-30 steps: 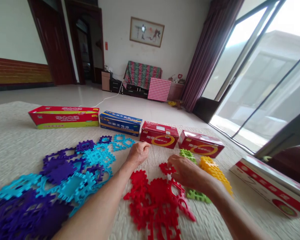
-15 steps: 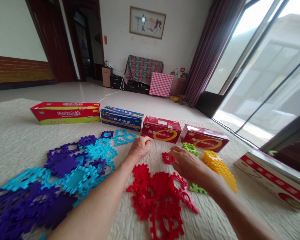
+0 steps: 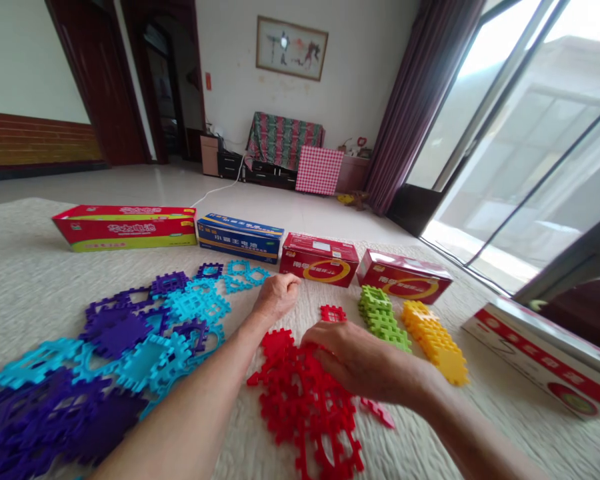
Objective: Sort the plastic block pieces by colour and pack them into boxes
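My left hand [image 3: 278,297] rests on the light mat, curled into a fist, with no piece showing in it. Over a heap of red plastic interlocking pieces [image 3: 300,400] reaches my right hand [image 3: 350,353], palm down, its thumb apart from the fingers. Its fingertips are at the heap's top edge; whether they touch a piece cannot be made out. A single red square frame piece [image 3: 333,313] lies flat just beyond that hand, partly covered by it. To the right are an overlapping row of green pieces [image 3: 383,319] and one of yellow pieces [image 3: 437,347].
Cyan pieces [image 3: 197,300] and purple pieces [image 3: 115,330] spread across the left. A pink piece [image 3: 379,412] lies by the red heap. Behind stand a red-and-green box [image 3: 130,230], a blue box [image 3: 240,239] and two red boxes [image 3: 320,260]; a white-and-red box [image 3: 545,360] is at right.
My right hand has moved back and left from the red square frame piece to the red heap, leaving that piece on the mat and uncovering the green row. My left hand stays put.
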The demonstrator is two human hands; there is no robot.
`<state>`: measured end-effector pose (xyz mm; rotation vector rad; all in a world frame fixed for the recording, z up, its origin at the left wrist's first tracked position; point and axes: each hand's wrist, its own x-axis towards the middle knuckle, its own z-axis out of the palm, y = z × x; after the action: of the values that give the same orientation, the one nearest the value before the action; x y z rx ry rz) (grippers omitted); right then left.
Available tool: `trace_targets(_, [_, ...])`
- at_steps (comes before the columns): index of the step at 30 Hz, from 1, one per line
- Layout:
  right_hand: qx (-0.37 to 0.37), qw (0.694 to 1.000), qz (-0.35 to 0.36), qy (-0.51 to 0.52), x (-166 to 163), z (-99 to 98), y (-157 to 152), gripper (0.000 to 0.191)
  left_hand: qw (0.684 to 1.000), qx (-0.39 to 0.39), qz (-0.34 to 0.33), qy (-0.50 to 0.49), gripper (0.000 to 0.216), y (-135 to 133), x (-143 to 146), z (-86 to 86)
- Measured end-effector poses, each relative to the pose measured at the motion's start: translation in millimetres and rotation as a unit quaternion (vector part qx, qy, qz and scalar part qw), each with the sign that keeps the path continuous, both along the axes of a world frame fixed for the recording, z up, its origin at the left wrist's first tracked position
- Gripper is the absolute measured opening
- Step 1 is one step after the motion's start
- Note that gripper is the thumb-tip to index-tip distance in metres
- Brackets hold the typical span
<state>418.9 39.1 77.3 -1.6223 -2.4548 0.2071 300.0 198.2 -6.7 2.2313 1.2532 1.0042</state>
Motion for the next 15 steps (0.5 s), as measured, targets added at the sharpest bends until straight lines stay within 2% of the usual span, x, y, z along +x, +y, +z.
trace_targets(3, [-0.040,0.999,-0.007,0.001,-1,-4.3,10,0.027,1.000,-0.006,0.006,0.001,0.029,0,0,-0.2])
trace_targets(7, [-0.017,0.999,-0.050,0.002,-1,-15.6,19,0.043,1.000,-0.005,0.007,0.005,0.029,1,0,-0.9])
trace_targets(10, [0.007,0.999,-0.045,0.012,0,-20.9,20,0.038,1.000,-0.003,0.006,0.002,0.028,1,0,-1.6])
trace_targets(15, [-0.019,0.997,-0.071,-0.018,-7,-23.3,18,0.021,1.000,0.000,0.007,0.001,0.029,0,0,-1.1])
